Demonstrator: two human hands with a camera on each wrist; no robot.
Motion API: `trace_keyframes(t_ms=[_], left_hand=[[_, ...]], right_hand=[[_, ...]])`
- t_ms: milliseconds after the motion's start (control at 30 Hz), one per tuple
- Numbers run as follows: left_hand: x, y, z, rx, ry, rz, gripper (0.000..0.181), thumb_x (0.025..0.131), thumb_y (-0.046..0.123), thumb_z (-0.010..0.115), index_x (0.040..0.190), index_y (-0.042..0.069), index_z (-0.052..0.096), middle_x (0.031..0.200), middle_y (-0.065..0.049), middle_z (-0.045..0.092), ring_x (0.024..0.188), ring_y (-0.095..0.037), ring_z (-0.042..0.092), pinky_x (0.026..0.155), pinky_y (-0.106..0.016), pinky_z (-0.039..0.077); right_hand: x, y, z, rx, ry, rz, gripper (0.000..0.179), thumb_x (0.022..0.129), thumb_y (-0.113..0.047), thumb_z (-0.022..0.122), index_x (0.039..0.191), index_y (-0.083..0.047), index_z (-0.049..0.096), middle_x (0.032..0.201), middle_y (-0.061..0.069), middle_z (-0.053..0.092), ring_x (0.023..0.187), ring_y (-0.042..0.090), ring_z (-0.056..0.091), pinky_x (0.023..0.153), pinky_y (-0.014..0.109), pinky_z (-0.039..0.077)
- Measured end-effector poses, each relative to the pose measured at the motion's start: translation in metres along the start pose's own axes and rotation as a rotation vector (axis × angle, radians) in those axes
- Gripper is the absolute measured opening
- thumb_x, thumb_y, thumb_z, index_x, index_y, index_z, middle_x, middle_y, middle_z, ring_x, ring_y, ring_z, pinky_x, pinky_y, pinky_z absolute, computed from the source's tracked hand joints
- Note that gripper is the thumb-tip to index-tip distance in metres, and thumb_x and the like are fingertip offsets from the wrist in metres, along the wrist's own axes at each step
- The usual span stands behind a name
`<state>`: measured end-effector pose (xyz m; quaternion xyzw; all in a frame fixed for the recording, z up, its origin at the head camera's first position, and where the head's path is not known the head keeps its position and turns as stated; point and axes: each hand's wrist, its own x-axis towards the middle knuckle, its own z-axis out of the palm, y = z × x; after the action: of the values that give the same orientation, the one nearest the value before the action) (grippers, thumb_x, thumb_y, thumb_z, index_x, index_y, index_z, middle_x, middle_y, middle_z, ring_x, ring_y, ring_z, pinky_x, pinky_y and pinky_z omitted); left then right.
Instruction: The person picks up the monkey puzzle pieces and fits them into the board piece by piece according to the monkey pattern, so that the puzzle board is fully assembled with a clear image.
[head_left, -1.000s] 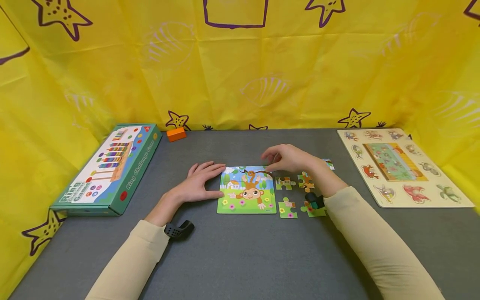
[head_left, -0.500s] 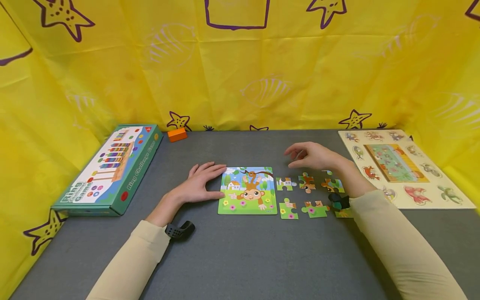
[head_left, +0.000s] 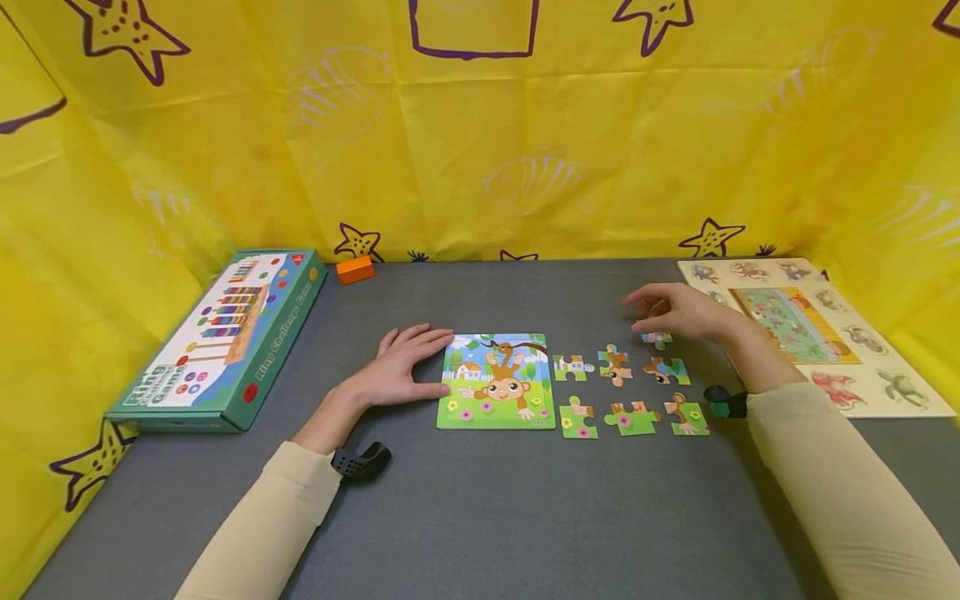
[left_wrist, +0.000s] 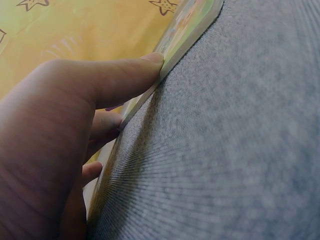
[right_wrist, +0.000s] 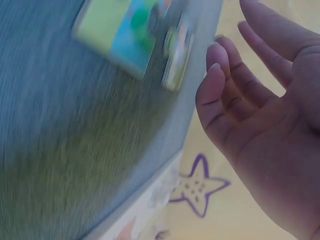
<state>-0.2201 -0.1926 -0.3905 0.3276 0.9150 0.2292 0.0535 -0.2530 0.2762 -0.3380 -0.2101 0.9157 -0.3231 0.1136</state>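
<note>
A square monkey picture board (head_left: 495, 408) lies flat on the table. At its left edge rests my left hand (head_left: 397, 368), fingers extended; in the left wrist view the thumb (left_wrist: 130, 77) touches the board's side. Two rows of loose jigsaw pieces lie right of the board, among them a house piece (head_left: 570, 367) and a flower piece (head_left: 632, 419). My right hand (head_left: 682, 311) hovers above and behind these rows, holding nothing, its fingers loosely bent. Partly hidden below its fingertips is another jigsaw piece (head_left: 658, 341). The right wrist view is blurred around the pieces.
A green ring game box (head_left: 217, 342) lies at the left, with an orange block (head_left: 355, 269) behind it. On the right, a wooden sea animal board (head_left: 798, 392) lies partly under my right forearm. Yellow cloth (head_left: 480, 125) hangs around the grey table (head_left: 480, 508).
My right hand has moved right, from the picture board's upper right corner to above the farthest pieces, uncovering pieces that the forearm had hidden. The left hand stays at the board's edge.
</note>
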Motion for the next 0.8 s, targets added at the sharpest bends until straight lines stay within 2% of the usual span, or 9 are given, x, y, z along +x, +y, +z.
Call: trace_keyframes(t_ms=[300, 467, 600, 800], left_hand=[[0.000, 0.001, 0.000, -0.004, -0.003, -0.008, 0.084, 0.089, 0.048, 0.072, 0.157, 0.013, 0.039, 0.160, -0.006, 0.037, 0.149, -0.036, 0.018, 0.112, -0.067, -0.001], [-0.001, 0.001, 0.000, 0.003, 0.000, -0.011, 0.084, 0.088, 0.049, 0.072, 0.157, 0.013, 0.039, 0.160, -0.006, 0.037, 0.149, -0.035, 0.019, 0.112, -0.067, -0.001], [-0.002, 0.000, 0.001, 0.002, 0.002, -0.005, 0.084, 0.088, 0.048, 0.072, 0.157, 0.012, 0.039, 0.160, -0.006, 0.037, 0.149, -0.035, 0.019, 0.112, -0.067, -0.001], [-0.001, 0.001, 0.000, 0.003, 0.001, 0.001, 0.084, 0.089, 0.049, 0.072, 0.157, 0.013, 0.039, 0.160, -0.005, 0.036, 0.149, -0.035, 0.018, 0.112, -0.067, -0.001]], right_hand=[[-0.014, 0.023, -0.011, -0.058, 0.006, 0.069, 0.048, 0.093, -0.019, 0.076, 0.131, 0.006, 0.059, 0.115, 0.021, 0.062, 0.105, 0.037, 0.060, 0.087, 0.050, 0.047], [-0.014, 0.028, -0.007, -0.071, -0.006, 0.056, 0.046, 0.093, -0.016, 0.076, 0.128, 0.009, 0.059, 0.114, 0.022, 0.061, 0.106, 0.040, 0.059, 0.089, 0.053, 0.046], [-0.013, 0.028, -0.004, -0.083, -0.015, 0.023, 0.040, 0.092, -0.012, 0.075, 0.120, 0.011, 0.060, 0.107, 0.018, 0.063, 0.102, 0.040, 0.060, 0.089, 0.055, 0.046], [-0.011, 0.030, -0.002, -0.094, 0.013, 0.022, 0.034, 0.091, -0.010, 0.076, 0.112, 0.010, 0.059, 0.103, 0.016, 0.063, 0.096, 0.037, 0.060, 0.086, 0.052, 0.046]])
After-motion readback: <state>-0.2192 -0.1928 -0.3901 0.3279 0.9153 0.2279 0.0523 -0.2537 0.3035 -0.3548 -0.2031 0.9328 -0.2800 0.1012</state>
